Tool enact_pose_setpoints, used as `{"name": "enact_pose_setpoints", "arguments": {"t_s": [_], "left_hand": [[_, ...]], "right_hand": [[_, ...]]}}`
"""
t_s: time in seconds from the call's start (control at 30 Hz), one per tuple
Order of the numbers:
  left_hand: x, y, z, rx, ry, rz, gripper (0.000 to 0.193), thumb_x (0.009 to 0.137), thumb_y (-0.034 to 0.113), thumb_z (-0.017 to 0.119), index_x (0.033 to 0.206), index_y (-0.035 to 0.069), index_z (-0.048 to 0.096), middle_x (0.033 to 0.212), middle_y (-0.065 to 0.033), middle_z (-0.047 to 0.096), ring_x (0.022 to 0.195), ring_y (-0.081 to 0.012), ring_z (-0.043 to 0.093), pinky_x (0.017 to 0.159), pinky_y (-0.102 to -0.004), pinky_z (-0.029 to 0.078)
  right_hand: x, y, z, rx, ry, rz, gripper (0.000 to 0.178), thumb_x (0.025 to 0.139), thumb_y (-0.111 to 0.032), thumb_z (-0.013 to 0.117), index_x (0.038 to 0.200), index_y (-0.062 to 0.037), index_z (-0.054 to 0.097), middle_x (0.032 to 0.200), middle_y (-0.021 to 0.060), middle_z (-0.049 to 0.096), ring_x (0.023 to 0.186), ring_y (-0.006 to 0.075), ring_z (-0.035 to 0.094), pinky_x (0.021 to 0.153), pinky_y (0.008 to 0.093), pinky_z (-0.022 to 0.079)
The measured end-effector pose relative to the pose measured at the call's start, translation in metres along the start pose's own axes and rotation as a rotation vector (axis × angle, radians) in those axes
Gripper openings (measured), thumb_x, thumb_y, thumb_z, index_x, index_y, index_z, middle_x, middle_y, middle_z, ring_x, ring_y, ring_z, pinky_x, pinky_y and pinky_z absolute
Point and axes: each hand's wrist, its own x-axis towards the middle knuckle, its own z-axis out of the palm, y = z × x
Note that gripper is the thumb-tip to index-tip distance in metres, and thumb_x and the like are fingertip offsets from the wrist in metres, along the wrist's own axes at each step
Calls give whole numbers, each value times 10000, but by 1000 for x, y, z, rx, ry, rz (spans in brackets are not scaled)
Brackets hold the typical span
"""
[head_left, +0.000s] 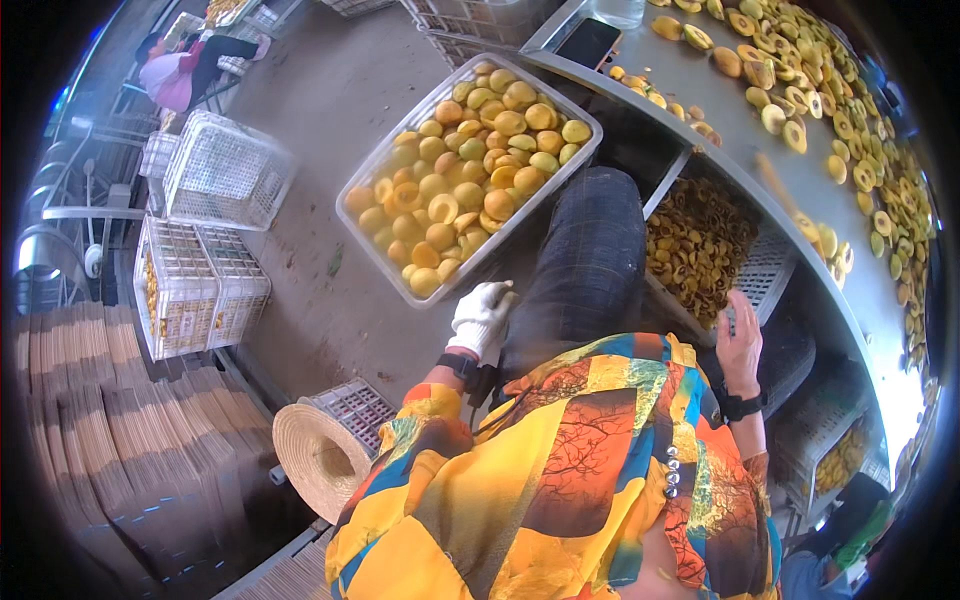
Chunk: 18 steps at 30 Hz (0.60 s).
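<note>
My left hand (482,314), in a white glove, is beside my left thigh, just below the near corner of a pale plastic crate (375,262). Its fingers bend loosely and nothing shows in them. The crate is full of yellow-orange peaches (460,180), some of them cut open. My bare right hand (739,345) has its fingers apart and holds nothing. It is at the near end of a container of brown fruit scraps (695,245), below the edge of a metal table (690,65). Halved peaches (790,95) lie spread over that table.
A phone (588,43) lies at the table's far corner. White crates (225,170) are stacked at left, above flattened cardboard (110,420). A straw hat (320,455) leans on a small crate behind my left elbow. A person (185,75) sits far left. Another crate (825,450) stands at right.
</note>
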Motion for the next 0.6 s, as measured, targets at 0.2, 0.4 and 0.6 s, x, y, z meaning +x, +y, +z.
{"name": "enact_pose_setpoints", "arguments": {"t_s": [0.2,0.4,0.6], "left_hand": [[31,-32,-49,425,162,-66,229,784,167,661,1012,171,647,885,-104,640,818,-295,621,734,-377,502],[113,-87,-152,433,473,-505,297,844,289,566,1103,158,630,1064,-143,621,977,-307,594,888,-388,453],[176,-168,-173,558,391,-738,361,807,371,574,1082,141,618,983,-128,661,938,-313,624,819,-384,492]], "right_hand": [[5,-13,-8,-98,73,-50,309,839,-31,546,1147,-16,540,1170,159,568,1103,322,532,947,400,419],[42,-22,-6,-100,41,-81,329,839,-41,550,1167,-25,530,1172,155,569,1098,321,539,955,393,416],[60,-57,22,1,-113,-119,309,830,-41,557,1137,-22,539,1140,164,583,1066,334,560,921,386,444]]}}
